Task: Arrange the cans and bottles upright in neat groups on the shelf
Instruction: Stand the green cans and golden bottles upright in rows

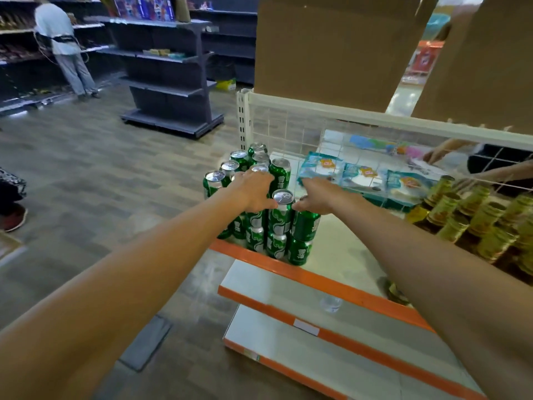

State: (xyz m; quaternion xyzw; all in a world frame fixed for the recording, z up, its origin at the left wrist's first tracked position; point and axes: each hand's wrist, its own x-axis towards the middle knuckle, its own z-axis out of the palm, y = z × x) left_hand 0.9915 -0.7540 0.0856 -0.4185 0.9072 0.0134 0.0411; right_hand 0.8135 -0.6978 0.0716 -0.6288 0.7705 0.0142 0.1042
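Several green cans [279,177] stand upright, stacked in two layers, at the left end of the white shelf [340,243] with an orange front edge. My left hand [253,192] lies over the top layer, its thumb against the left side of the front top can [282,215]. My right hand [320,197] reaches in from the right, its curled fingers touching the can beside that one [305,226]. Whether either hand grips a can is hard to tell. Several gold-capped bottles [467,215] stand in a group at the shelf's right.
Blue snack packets [363,174] lie behind a white wire grid [288,125] at the shelf's back. Cardboard boxes [340,47] sit above. Lower shelves hold a small clear bottle [331,303]. Another person's hands [441,154] work across the shelf; one person stands at far left.
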